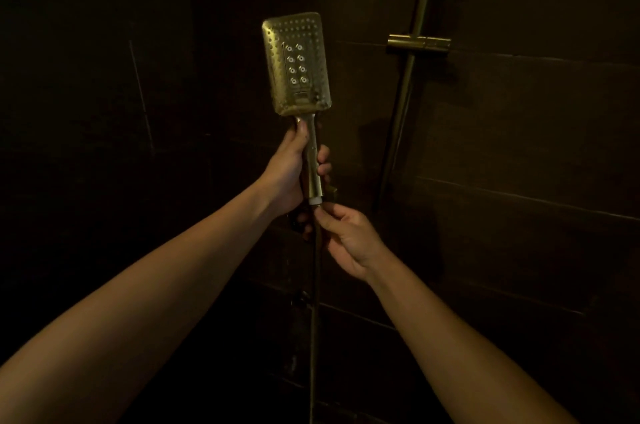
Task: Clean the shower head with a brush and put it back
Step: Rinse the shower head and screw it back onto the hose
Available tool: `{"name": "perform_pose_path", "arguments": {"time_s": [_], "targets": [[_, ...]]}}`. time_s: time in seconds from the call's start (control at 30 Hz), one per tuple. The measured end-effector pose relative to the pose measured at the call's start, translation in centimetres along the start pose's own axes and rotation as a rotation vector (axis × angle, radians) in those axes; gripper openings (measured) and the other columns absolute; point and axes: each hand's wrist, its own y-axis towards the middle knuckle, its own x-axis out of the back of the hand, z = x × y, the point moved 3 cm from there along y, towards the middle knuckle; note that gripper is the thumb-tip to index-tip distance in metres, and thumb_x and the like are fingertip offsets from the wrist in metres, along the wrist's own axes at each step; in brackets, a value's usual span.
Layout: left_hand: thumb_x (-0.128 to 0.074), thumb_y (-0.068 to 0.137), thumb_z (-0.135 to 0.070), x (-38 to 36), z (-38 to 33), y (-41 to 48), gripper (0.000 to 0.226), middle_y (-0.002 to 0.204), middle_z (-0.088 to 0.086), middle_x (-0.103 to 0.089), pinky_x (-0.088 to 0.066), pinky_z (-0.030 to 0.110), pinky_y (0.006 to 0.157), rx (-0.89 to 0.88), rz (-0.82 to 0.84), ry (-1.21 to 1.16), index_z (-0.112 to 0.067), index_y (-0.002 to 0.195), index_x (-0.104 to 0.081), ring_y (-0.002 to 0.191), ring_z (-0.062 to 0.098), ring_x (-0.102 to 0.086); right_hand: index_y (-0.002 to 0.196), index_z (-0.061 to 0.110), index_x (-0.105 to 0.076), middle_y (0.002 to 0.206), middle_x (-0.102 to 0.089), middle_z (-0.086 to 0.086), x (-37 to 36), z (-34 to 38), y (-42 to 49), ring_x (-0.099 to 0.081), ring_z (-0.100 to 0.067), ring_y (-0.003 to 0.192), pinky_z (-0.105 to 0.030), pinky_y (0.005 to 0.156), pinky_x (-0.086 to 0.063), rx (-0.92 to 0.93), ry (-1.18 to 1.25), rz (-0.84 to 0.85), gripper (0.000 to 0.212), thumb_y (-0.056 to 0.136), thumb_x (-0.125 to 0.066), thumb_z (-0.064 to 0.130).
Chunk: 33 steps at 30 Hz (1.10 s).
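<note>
A rectangular brass shower head (pixel 298 63) stands upright in front of me, its nozzle face turned toward the camera. My left hand (pixel 292 171) grips its handle, thumb up near the neck. Just below the handle's white end ring, my right hand (pixel 346 236) pinches the hose connector. The dark hose (pixel 314 319) hangs straight down from there. No brush is in view.
A brass slide rail (pixel 407 84) runs up the dark tiled wall at the right, with its holder bracket (pixel 418 43) at about the height of the shower head. A small square wall fitting (pixel 333 193) sits behind my hands. The room is very dim.
</note>
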Motion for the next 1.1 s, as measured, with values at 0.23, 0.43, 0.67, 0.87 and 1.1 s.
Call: {"name": "perform_pose_path", "arguments": {"time_s": [0.23,0.43,0.67,0.87,1.1], "targets": [[-0.042,0.103,-0.040,-1.5,-1.4,-0.7,0.030,0.069,0.000,-0.052,-0.038,0.030,0.058,-0.094,0.002,0.167,-0.021,0.125,-0.048,0.060,0.015,-0.048,0.116,0.004,-0.063,0.091,-0.069,-0.012,-1.2,-0.2,-0.5,-0.062,-0.019,0.083,-0.033,0.078,-0.048,-0.054,0.139,-0.011,0.022,0.097,-0.052,0.003],[-0.042,0.102,-0.043,-1.9,-2.7,-1.2,0.026,0.072,0.003,-0.051,-0.040,0.033,0.062,-0.087,0.058,0.162,-0.025,0.119,-0.050,0.061,0.017,-0.049,0.111,0.004,-0.062,0.091,-0.064,-0.008,-2.6,0.8,-1.2,-0.056,-0.017,0.082,-0.030,0.075,-0.041,-0.020,0.141,-0.011,0.023,0.094,-0.050,-0.006],[-0.040,0.102,-0.045,-2.2,-3.2,-2.0,0.029,0.074,0.004,-0.049,-0.038,0.033,0.064,-0.090,0.058,0.132,-0.022,0.117,-0.046,0.062,0.018,-0.047,0.106,0.001,-0.064,0.088,-0.066,-0.010,-2.5,0.8,-1.8,-0.061,-0.017,0.072,-0.027,0.063,-0.048,0.020,0.140,-0.149,0.024,0.085,-0.062,-0.010],[-0.038,0.103,-0.046,-3.0,-3.9,-2.5,0.031,0.073,0.003,-0.048,-0.038,0.033,0.065,-0.089,0.067,0.110,-0.021,0.120,-0.045,0.061,0.016,-0.046,0.111,0.002,-0.063,0.086,-0.068,-0.012,-3.0,1.3,-2.5,-0.060,-0.018,0.075,-0.029,0.069,-0.046,0.021,0.166,0.012,0.021,0.098,-0.047,0.001],[-0.038,0.102,-0.047,-3.6,-4.1,-3.1,0.032,0.074,0.003,-0.048,-0.039,0.033,0.065,-0.082,0.077,0.129,-0.022,0.120,-0.044,0.062,0.016,-0.046,0.101,0.006,-0.065,0.082,-0.062,-0.006,-3.5,1.7,-2.9,-0.052,-0.014,0.070,-0.026,0.061,-0.037,0.021,0.141,0.012,0.022,0.084,-0.061,-0.007]]}}
